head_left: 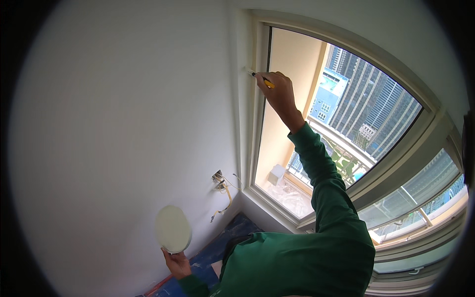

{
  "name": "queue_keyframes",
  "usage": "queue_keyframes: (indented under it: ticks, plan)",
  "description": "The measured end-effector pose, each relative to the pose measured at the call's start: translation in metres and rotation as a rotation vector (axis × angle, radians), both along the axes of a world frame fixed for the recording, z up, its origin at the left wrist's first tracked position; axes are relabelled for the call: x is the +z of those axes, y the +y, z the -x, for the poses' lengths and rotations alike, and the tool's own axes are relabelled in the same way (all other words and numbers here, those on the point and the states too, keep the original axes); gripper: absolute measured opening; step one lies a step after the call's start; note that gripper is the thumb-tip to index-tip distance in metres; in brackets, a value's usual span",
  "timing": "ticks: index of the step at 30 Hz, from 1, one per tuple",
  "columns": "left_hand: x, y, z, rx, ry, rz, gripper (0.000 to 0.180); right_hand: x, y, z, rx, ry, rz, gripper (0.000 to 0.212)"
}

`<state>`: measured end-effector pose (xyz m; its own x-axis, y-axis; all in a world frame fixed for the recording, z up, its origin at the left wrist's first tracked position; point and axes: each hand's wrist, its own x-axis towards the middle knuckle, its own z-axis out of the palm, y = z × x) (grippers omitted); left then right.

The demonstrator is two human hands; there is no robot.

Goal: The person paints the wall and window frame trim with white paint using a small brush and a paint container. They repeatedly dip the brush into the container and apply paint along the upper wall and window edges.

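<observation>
My right hand (281, 96) is raised high, its fingers closed around the yellow handle of a small paintbrush (268, 83). The brush's pale bristles are at the narrow white strip of wall (242, 104) beside the window frame, and seem to touch it. Low on the left, my left hand (177, 263) grips the near edge of a round, pale tub (173, 228). Its top is a smooth off-white disc; whether that is paint or a lid I cannot tell. Green sleeves cover both my arms.
An open wall box (217, 175) has loose wires (228, 198) hanging out near the window's lower corner. The large window (297, 64) looks onto a balcony and tall buildings. Blue sheeting (203, 262) covers the floor below. A plain white wall (123, 109) fills the left.
</observation>
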<state>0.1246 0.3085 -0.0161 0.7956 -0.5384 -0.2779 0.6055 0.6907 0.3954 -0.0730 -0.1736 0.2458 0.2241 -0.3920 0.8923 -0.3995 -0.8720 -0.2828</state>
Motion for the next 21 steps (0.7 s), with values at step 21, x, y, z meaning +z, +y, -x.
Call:
queue_keyframes:
  ticks: [21]
  plan:
    - [-0.028,0.009,-0.019,-0.024,0.042,0.07,0.037,0.082,-0.031,-0.04,-0.276,0.0,0.486,0.025]
